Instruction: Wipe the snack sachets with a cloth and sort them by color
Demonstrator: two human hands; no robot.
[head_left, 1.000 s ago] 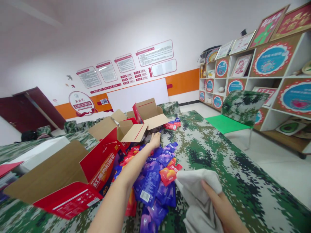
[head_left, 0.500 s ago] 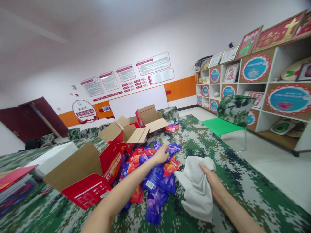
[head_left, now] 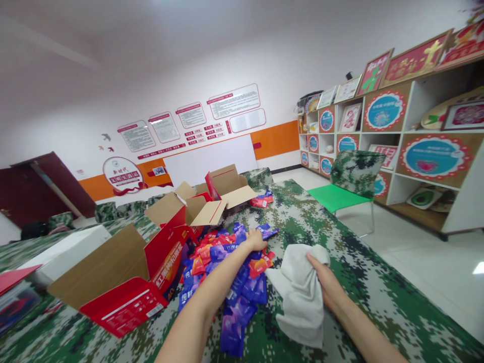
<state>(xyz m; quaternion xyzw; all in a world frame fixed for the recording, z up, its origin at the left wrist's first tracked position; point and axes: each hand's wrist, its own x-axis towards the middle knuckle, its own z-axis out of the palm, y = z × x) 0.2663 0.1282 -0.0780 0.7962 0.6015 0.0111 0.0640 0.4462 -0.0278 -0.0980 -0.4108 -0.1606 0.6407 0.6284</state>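
Observation:
A heap of purple and red-orange sachets (head_left: pixel 234 282) lies on the camouflage-covered table (head_left: pixel 340 282). My left hand (head_left: pixel 255 240) rests at the far edge of that heap, fingers curled down onto the purple sachets there. My right hand (head_left: pixel 324 285) grips a crumpled white cloth (head_left: pixel 300 297) that lies on the table just right of the heap.
An open red-and-brown carton (head_left: pixel 124 272) lies on its side at the left; two more open cartons (head_left: pixel 196 206) sit behind the heap. A white box (head_left: pixel 64 252) and folders are at far left. A green-seated chair (head_left: pixel 351 181) and shelves (head_left: pixel 416 146) stand right.
My left hand has drawn back from beside the far carton onto the sachet heap and curled over the packets. My right hand with the cloth has shifted forward on the table.

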